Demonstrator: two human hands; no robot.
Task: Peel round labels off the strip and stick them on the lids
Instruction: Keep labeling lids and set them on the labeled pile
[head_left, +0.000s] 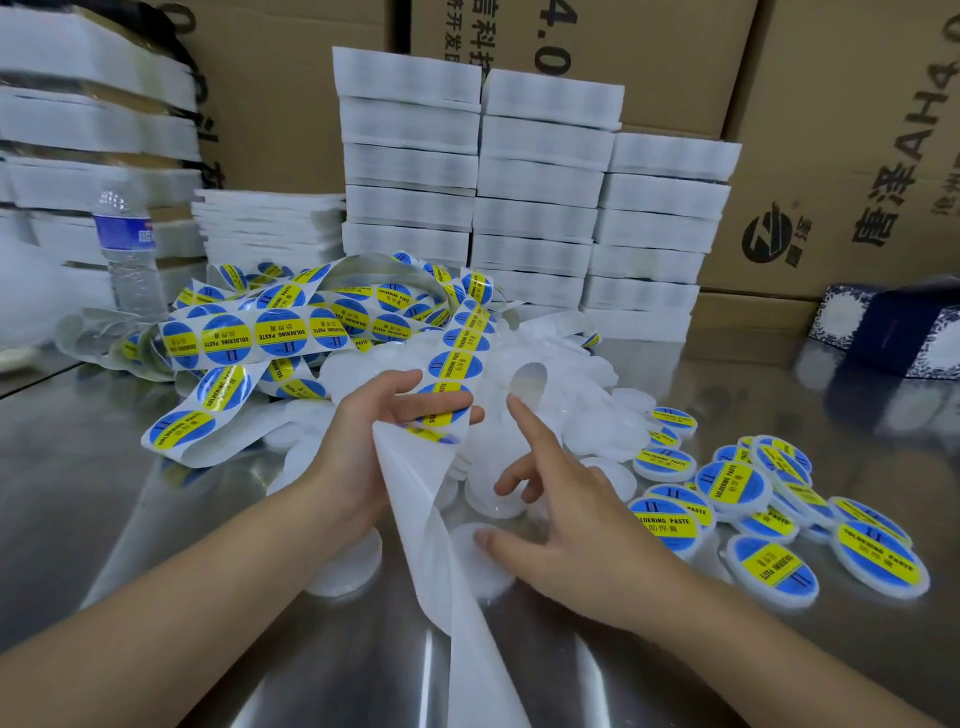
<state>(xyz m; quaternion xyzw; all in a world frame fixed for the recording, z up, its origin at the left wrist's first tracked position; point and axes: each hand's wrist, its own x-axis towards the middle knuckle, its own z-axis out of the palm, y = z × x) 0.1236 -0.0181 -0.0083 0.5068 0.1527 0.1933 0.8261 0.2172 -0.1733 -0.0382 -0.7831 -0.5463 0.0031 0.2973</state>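
Observation:
A long label strip (260, 335) of round blue-and-yellow "soldering paste" labels lies tangled across the table's middle. My left hand (363, 447) grips the strip where it bends, fingers over one label (447, 402). The bare white backing (457, 597) hangs from that hand toward the front edge. My right hand (561, 514) hovers beside it, fingers spread and index finger raised, thumb resting on a plain white lid (478, 561). A heap of plain white lids (582, 395) lies behind the hands. Several labelled lids (769, 509) lie in a pile to the right.
The table (104, 493) is shiny metal. Stacks of white foam trays (535, 208) stand at the back, cardboard boxes (857, 156) behind them. A water bottle (130, 254) stands at the left. A dark patterned box (898, 327) sits at the far right.

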